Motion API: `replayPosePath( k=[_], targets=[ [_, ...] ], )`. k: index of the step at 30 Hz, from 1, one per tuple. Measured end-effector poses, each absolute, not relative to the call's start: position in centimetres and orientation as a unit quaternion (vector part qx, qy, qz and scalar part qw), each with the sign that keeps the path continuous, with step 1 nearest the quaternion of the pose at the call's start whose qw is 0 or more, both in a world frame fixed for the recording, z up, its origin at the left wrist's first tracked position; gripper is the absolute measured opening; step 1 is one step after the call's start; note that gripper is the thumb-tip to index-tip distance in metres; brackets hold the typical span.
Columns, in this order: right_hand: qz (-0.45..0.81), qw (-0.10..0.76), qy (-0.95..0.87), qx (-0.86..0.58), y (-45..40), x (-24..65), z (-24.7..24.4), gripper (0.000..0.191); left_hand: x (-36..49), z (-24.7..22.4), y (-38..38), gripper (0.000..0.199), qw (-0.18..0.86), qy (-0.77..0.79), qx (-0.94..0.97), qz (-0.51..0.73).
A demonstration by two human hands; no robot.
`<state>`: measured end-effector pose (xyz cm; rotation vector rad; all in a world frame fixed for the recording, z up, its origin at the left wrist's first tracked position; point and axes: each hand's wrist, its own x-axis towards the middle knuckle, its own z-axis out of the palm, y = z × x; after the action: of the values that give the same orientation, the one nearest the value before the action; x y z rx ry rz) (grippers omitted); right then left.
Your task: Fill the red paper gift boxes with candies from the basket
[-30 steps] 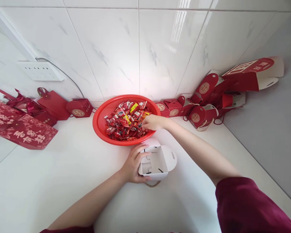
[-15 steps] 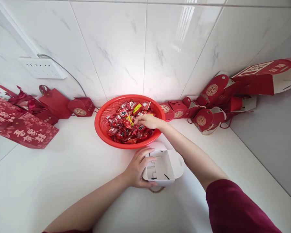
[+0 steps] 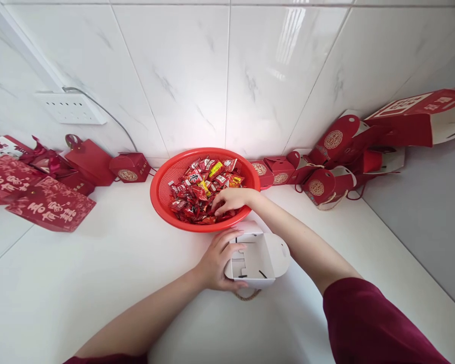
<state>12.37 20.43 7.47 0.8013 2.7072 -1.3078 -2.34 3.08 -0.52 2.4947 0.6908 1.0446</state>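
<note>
My left hand (image 3: pixel 220 260) grips the left side of an open white box (image 3: pixel 263 258), fingers over the near and far edges. The box's inside is bare apart from cut flaps and dark cord ends, and a twine handle (image 3: pixel 247 296) hangs from its near side. Beyond it, a red plastic basket (image 3: pixel 160 212) holds many small wrapped candies (image 3: pixel 191 192), mostly red with a few yellow. My right hand (image 3: pixel 230 200) is inside the basket on its right part, palm down, fingers bent with a gap beside the thumb, fingertips touching the candies. No candy shows in its grasp.
Red gift bags (image 3: pixel 51 202) stand at the left, and a small red box (image 3: pixel 129 167) sits left of the basket. More red boxes (image 3: pixel 318 186) line the wall at right, some open. A tiled wall (image 3: pixel 189 76) with a socket panel (image 3: pixel 70 107) rises behind the white counter (image 3: pixel 109 263).
My right hand has moved down and slightly toward me within the candies, its fingers parting a little. My left hand still holds the box, and the whole view has shifted slightly.
</note>
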Motion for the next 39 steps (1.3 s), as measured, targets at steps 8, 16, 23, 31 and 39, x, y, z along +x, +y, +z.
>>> replayPosePath(
  k=[8,16,23,31,39],
  targets=[
    [-0.383,-0.137,0.836,0.369,19.9,12.8,8.0,0.026,-2.4,0.0,2.1,0.053,0.094,0.237,0.879,0.403],
    [-0.421,-0.31,0.719,0.458,18.1,14.1,8.8,0.032,-1.9,4.6,0.3,0.03,-0.017,0.212,0.846,0.489],
    [-0.496,-0.45,0.631,0.392,11.9,16.9,12.4,0.027,-2.5,12.7,4.2,0.016,0.241,0.339,0.681,0.603],
    [-0.388,-0.599,0.665,0.219,5.4,18.4,12.8,0.008,-0.5,14.2,5.6,0.044,0.702,0.322,0.473,0.424],
    [-0.37,-0.439,0.77,0.278,4.7,20.2,14.0,0.02,-1.0,12.0,5.5,0.02,0.656,0.369,0.492,0.437]
  ],
)
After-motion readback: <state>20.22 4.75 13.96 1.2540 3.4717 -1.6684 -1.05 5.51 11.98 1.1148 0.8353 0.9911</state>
